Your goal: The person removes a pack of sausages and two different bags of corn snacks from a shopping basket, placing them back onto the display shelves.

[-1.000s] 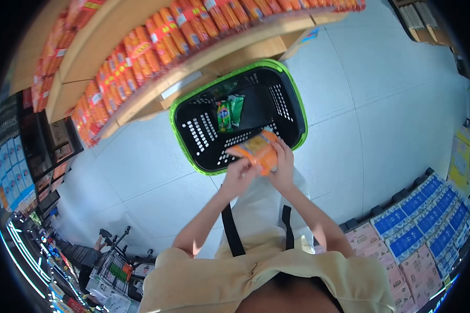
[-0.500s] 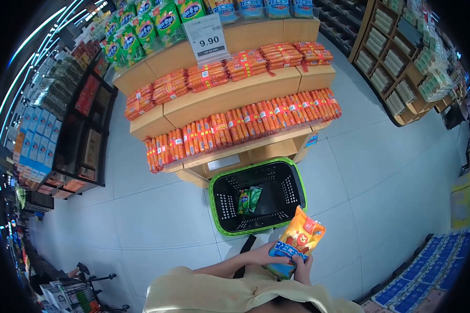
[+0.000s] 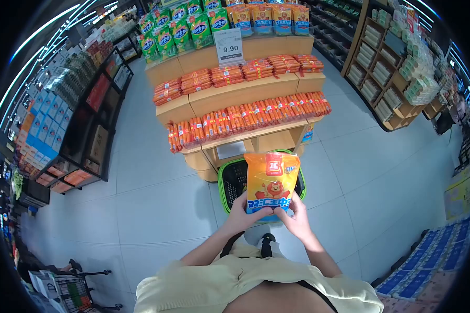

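Note:
An orange-and-blue snack bag (image 3: 272, 180) with a cartoon lion on its front stands upright between my two hands. My left hand (image 3: 244, 214) grips its lower left side, and my right hand (image 3: 293, 215) its lower right side. Both thumbs press on the front near the bottom. Behind and below the bag, a black shopping basket (image 3: 225, 196) with a green rim sits on the floor. The bag hides most of the basket's inside, so its contents do not show.
Ahead stands a stepped wooden display (image 3: 214, 99) with red-orange packets (image 3: 256, 116), green bags (image 3: 180, 34) and a price sign (image 3: 230, 48). Shelving stands left (image 3: 96, 120) and right (image 3: 384, 68). A shopping cart (image 3: 73, 289) is at lower left, blue packs (image 3: 423, 266) at lower right.
The bag has moved up and left from beside my body to in front of the basket, turning upright with its front toward me. My view has tilted up, showing more of the display's top.

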Demonstrator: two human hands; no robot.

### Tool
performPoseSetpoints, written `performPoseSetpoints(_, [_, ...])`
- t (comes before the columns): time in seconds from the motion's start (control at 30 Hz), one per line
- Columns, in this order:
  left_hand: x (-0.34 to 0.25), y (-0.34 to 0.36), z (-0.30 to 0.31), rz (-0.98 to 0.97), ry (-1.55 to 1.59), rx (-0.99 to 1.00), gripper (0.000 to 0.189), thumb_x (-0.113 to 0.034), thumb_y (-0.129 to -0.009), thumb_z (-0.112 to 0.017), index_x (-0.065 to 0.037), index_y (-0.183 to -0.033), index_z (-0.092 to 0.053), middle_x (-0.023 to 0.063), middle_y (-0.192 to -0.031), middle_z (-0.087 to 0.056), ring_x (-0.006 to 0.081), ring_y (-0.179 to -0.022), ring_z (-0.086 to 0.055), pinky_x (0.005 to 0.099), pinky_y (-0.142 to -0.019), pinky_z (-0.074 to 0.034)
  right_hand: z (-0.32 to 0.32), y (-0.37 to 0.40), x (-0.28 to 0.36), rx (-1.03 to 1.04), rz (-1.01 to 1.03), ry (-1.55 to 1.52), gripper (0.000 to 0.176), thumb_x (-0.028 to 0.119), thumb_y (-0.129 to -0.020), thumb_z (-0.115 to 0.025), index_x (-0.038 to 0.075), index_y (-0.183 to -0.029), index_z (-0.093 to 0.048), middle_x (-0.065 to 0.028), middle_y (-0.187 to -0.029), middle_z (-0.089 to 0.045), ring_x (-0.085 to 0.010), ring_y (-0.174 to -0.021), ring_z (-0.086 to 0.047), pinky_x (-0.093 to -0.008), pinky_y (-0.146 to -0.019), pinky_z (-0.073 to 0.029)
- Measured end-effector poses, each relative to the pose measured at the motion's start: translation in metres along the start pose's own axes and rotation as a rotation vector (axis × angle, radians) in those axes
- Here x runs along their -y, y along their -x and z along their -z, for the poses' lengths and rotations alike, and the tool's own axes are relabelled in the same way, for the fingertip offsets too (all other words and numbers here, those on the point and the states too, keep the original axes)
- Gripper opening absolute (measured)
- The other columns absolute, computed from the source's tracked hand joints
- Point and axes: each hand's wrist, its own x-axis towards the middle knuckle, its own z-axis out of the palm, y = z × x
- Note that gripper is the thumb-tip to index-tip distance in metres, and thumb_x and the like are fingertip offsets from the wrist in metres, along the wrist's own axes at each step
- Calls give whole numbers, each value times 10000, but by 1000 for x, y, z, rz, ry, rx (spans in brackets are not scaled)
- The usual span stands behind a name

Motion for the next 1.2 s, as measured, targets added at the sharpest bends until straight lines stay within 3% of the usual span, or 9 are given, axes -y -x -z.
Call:
performPoseSetpoints(0.1, [-27,13,33,-36,251,-61,478,-158,-790,-731,-8,-1182,-503,65,-1067,-615,108,-960,-582,258,-825,-473,-49,-9,6,-61,81,24,275,51,-779,-673,1,-1023,-557,-56,-879,-630,-80,-820,-568,-253,-738,-465])
performPoseSetpoints(0.17, [-37,18,63,-25,259,-82,467,-152,-797,-721,-3,-1180,-500,69,-1070,-614,109,-947,-587,259,-813,-481,-83,-22,4,-70,157,53,343,99,-803,-681,-13,-1097,-545,-86,-906,-642,-86,-837,-572,-255,-757,-468])
performPoseSetpoints(0.33, [-33,25,163,-119,126,-214,443,-161,-798,-717,-4,-1156,-510,74,-1037,-629,118,-893,-612,268,-782,-503,-178,-56,2,0,88,18,320,151,-832,-673,-28,-1073,-561,-86,-879,-658,-77,-814,-582,-254,-730,-476])
performPoseSetpoints(0.47, [-35,32,224,1,179,-212,445,-191,-791,-729,-7,-1140,-524,68,-1023,-634,114,-894,-611,269,-791,-500,-234,-69,5,23,8,14,298,130,-795,-707,-16,-1015,-567,-74,-820,-662,-61,-760,-589,-253,-665,-485])
performPoseSetpoints(0.6, [-22,36,255,50,163,-125,448,-188,-783,-732,-12,-1141,-529,68,-1025,-634,120,-891,-613,271,-793,-497,-248,-72,-5,97,-2,123,309,159,-767,-731,-2,-964,-553,-94,-786,-659,-92,-753,-616,-266,-685,-492])
performPoseSetpoints(0.77, [-5,31,263,110,85,-24,420,-156,-776,-730,-4,-1123,-548,79,-1024,-642,134,-907,-614,285,-797,-498,-253,-63,-29,29,-53,85,352,178,-748,-744,5,-996,-563,-93,-835,-664,-118,-785,-635,-283,-718,-501])
performPoseSetpoints(0.83, [0,26,262,148,70,0,455,-186,-775,-734,-10,-1140,-527,65,-1033,-629,119,-915,-594,275,-819,-474,-256,-62,-39,-23,-167,17,366,184,-746,-747,5,-1013,-572,-85,-840,-666,-112,-793,-631,-278,-726,-499])
performPoseSetpoints(1.2, [1,-63,280,223,-105,-40,440,-170,-813,-709,3,-1164,-507,77,-1040,-620,111,-903,-593,253,-780,-484,-259,-138,-87,-158,-237,-83,303,241,-768,-741,3,-893,-602,-43,-718,-636,-73,-649,-574,-239,-590,-461])
